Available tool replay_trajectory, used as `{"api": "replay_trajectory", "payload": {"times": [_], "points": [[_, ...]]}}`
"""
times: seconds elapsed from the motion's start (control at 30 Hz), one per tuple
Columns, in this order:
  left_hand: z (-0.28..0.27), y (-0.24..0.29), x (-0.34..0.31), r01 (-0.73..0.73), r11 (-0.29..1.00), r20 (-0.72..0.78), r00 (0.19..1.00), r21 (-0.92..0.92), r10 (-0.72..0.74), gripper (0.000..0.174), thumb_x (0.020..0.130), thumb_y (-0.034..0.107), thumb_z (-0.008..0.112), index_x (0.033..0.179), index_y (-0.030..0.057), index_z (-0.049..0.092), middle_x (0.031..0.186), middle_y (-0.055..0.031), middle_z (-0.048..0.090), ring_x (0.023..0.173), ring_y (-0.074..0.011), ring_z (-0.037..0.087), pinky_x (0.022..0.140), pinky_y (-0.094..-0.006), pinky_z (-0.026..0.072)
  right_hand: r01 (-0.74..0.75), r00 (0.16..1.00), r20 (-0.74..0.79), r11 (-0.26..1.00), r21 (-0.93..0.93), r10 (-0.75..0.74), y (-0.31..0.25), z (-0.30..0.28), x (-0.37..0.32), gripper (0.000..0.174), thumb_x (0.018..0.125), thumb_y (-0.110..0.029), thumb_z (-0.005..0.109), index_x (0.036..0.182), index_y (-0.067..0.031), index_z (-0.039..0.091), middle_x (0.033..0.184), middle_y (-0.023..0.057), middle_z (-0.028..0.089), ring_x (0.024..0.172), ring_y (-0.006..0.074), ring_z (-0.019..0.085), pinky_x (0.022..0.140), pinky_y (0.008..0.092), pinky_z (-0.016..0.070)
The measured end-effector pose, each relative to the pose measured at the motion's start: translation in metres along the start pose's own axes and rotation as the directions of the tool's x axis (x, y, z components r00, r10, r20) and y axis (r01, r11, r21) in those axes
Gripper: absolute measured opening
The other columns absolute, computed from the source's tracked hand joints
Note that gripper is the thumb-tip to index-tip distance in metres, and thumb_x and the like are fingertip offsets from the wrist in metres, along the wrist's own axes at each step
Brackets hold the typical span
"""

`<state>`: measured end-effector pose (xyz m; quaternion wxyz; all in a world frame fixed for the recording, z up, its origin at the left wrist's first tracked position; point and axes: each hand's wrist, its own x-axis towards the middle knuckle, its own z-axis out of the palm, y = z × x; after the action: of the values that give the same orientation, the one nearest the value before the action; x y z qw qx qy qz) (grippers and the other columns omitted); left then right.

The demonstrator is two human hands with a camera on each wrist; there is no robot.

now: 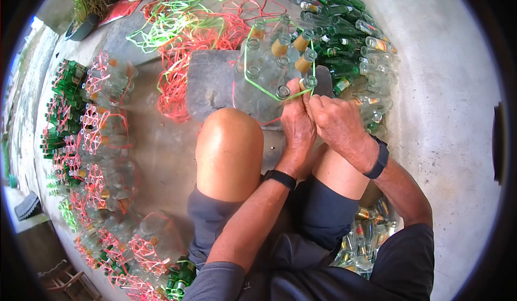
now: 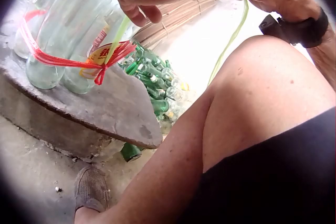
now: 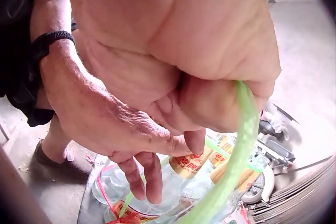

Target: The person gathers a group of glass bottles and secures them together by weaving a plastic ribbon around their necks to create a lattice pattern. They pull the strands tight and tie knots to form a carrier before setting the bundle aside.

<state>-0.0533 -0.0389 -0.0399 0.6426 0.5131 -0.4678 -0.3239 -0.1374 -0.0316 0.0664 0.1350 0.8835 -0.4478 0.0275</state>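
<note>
A bundle of clear glass bottles (image 1: 264,80) stands upright on a grey slab (image 1: 210,77). A green plastic strap (image 1: 246,58) runs round their necks, and a red strap (image 2: 58,62) with a knot circles them lower down. My left hand (image 1: 298,126) is at the near right bottle neck, thumb and index finger pinching the green strap there. Just beside it, my right hand (image 1: 339,120) grips the strap's loose end, which comes out of the curled fingers in the right wrist view. Gold labels (image 3: 186,166) show on some necks below the hands.
Loose green and clear bottles (image 1: 344,37) lie piled at the right by the wall. Tied bundles (image 1: 105,128) line the left side. A tangle of red strap (image 1: 180,80) and green strap (image 1: 177,15) lies behind the slab. My bent knee (image 1: 229,139) is close in front.
</note>
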Motion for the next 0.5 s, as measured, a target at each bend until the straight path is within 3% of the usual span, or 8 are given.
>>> {"api": "replay_trajectory", "payload": {"times": [0.2, 0.27, 0.5], "points": [[-0.0041, 0.0049, 0.0002, 0.007, 1.0, 0.033, 0.999, 0.002, -0.007, 0.037, 0.107, 0.01, 0.059, 0.143, 0.0026, 0.053, 0.103, -0.0214, 0.066, 0.09, -0.0415, 0.065, 0.079, -0.0474, 0.0535, 0.005, 1.0, 0.009, 0.999, 0.044, -0.006, 0.0, 0.0014, 0.0003, 0.008, 0.086, -0.01, 0.068, 0.091, -0.0067, 0.063, 0.077, 0.0089, 0.07, 0.067, 0.0269, 0.075, 0.056, 0.0397, 0.058], [-0.0065, 0.0101, 0.0008, 0.086, 0.996, 0.074, 0.994, 0.008, -0.086, 0.037, 0.107, 0.01, 0.06, 0.142, 0.0023, 0.054, 0.103, -0.0213, 0.066, 0.09, -0.0417, 0.066, 0.079, -0.0479, 0.0534, -0.016, 1.0, 0.008, 0.994, 0.111, 0.016, 0.0008, 0.0053, -0.0019, 0.008, 0.093, -0.011, 0.065, 0.089, -0.0075, 0.059, 0.071, 0.0114, 0.065, 0.064, 0.0334, 0.07, 0.055, 0.0444, 0.0545], [-0.0033, 0.0003, -0.0005, 0.004, 1.0, 0.051, 0.999, 0.031, -0.006, 0.038, 0.106, 0.009, 0.06, 0.143, 0.0017, 0.053, 0.1, -0.0207, 0.065, 0.088, -0.0406, 0.066, 0.077, -0.0475, 0.0535, 0.004, 1.0, -0.001, 0.985, 0.171, -0.004, 0.0042, 0.0059, -0.0011, 0.009, 0.092, -0.01, 0.066, 0.088, -0.0067, 0.058, 0.069, 0.0123, 0.065, 0.062, 0.0347, 0.069, 0.054, 0.0454, 0.0545]]}}
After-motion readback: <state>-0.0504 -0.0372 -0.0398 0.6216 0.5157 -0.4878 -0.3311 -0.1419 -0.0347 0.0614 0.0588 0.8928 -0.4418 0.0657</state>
